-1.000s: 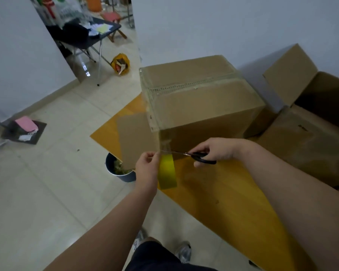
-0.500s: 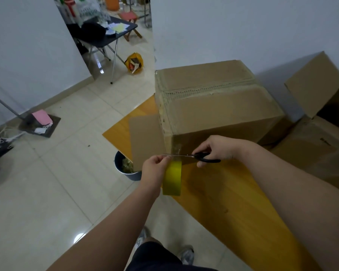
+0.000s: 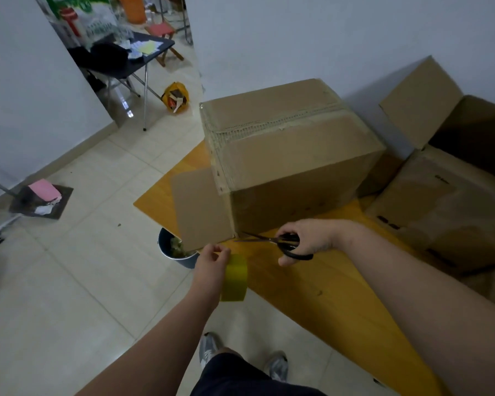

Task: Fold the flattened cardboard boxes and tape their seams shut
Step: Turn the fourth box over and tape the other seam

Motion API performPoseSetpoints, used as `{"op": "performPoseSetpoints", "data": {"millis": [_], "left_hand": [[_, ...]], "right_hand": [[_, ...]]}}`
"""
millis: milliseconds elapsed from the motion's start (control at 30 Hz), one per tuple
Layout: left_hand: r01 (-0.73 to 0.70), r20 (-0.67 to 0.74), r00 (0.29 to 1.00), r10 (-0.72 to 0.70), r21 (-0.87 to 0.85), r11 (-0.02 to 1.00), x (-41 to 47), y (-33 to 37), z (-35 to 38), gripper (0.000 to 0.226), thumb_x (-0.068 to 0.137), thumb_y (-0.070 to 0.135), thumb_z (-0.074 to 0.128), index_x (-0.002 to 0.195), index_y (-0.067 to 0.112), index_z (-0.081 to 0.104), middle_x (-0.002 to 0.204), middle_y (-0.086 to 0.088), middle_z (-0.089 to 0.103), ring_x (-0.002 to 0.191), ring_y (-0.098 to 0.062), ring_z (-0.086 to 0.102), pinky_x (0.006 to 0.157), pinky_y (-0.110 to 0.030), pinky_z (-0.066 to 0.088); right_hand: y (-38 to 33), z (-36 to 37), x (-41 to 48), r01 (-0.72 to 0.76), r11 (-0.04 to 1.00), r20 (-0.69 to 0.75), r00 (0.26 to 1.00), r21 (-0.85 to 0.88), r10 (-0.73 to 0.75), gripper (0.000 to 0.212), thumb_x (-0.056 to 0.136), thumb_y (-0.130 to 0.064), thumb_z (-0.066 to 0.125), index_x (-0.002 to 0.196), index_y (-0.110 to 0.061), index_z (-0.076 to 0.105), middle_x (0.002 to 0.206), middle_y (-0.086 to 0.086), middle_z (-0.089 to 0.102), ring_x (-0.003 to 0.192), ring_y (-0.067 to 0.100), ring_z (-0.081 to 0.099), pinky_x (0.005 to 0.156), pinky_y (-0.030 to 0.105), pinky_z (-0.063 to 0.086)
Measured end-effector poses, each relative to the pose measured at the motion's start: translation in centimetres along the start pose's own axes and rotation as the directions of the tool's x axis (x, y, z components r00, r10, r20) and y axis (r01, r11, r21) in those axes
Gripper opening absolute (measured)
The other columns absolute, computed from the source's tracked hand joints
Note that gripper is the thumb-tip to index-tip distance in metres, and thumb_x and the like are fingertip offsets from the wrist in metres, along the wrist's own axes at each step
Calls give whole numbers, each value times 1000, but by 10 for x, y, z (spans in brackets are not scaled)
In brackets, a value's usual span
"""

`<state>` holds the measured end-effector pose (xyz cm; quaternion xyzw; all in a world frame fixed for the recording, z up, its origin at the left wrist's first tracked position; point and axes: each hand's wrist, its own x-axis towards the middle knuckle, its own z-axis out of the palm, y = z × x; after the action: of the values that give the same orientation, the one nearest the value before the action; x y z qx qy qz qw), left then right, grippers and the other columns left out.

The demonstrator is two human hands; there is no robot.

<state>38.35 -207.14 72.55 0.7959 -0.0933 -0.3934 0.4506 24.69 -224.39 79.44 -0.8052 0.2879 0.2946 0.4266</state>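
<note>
A folded cardboard box (image 3: 292, 155) stands on the orange wooden table (image 3: 312, 284), its top seam taped, with one loose flap (image 3: 200, 210) hanging out at its left side. My left hand (image 3: 212, 261) holds a yellow-green roll of tape (image 3: 235, 277) just below the flap's lower corner. My right hand (image 3: 306, 238) grips black-handled scissors (image 3: 272, 241), whose blades point left at the box's lower front corner.
More cardboard boxes (image 3: 446, 190) lie at the right against the wall, one with a raised flap. A dark bin (image 3: 175, 250) with rubbish stands on the tiled floor under the table's left corner. A folding table (image 3: 126, 58) and clutter are far back left.
My left hand and the tape roll have dropped slightly away from the box corner. The scissors stay at the corner. The view has shifted, so everything sits further right in the frame.
</note>
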Motion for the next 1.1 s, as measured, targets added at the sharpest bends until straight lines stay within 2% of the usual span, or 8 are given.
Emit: {"op": "performPoseSetpoints", "data": {"millis": [133,233,433,667,767,900,967,1100], "left_hand": [[-69,102,992,69,2,998,-6,9,23,11,99,28,47,92,21,52,96,-7,54,86,-23,51,78,-39,46],[-145,198,971,134,44,988,-12,12,47,12,99,29,48,90,21,52,86,-3,52,77,-17,47,69,-32,40],[-261,383,906,181,169,951,-26,13,93,13,100,31,45,93,22,51,86,-3,49,72,-16,43,65,-30,36],[-383,524,829,194,280,880,-37,23,120,17,99,34,47,107,19,45,101,-2,48,87,-19,49,70,-32,39],[-384,554,814,176,286,878,-37,28,123,21,97,32,53,111,21,41,98,2,44,89,-19,48,73,-34,41],[-517,632,741,226,322,793,-36,35,124,19,98,24,53,110,18,40,89,5,45,75,-13,47,67,-31,40],[-587,667,699,258,329,739,-36,38,120,17,97,20,52,110,17,41,88,5,46,75,-11,47,64,-28,39],[-687,714,638,288,358,632,-36,42,110,22,94,20,57,111,21,44,106,2,50,95,-14,52,80,-28,46]], "right_hand": [[56,44,-6,-127,939,-156,970,320,185,60,80,-46,74,124,-20,44,115,2,55,98,20,55,78,29,45],[105,83,-15,-247,824,-349,816,510,461,60,78,-51,73,111,-21,33,87,1,52,63,13,46,51,25,36],[163,125,-43,-556,650,-357,551,517,755,40,93,-41,60,102,-3,55,74,11,56,57,22,50,47,27,34],[159,122,-53,-732,614,-412,482,295,773,50,98,-7,44,145,-24,36,99,7,56,81,20,57,51,29,40],[131,105,-57,-528,795,-629,518,298,580,43,99,-24,47,141,-27,40,131,4,45,113,24,50,71,33,47],[96,86,-50,139,898,-728,643,418,239,38,96,-27,56,134,-21,49,135,-4,44,122,12,43,98,27,40],[87,81,-46,235,856,-661,734,461,154,37,95,-20,59,132,-18,54,131,-1,51,120,12,48,99,26,41],[83,77,-40,234,892,-715,686,387,130,11,91,-19,66,101,-17,66,101,-3,58,95,11,57,84,28,51]]}}
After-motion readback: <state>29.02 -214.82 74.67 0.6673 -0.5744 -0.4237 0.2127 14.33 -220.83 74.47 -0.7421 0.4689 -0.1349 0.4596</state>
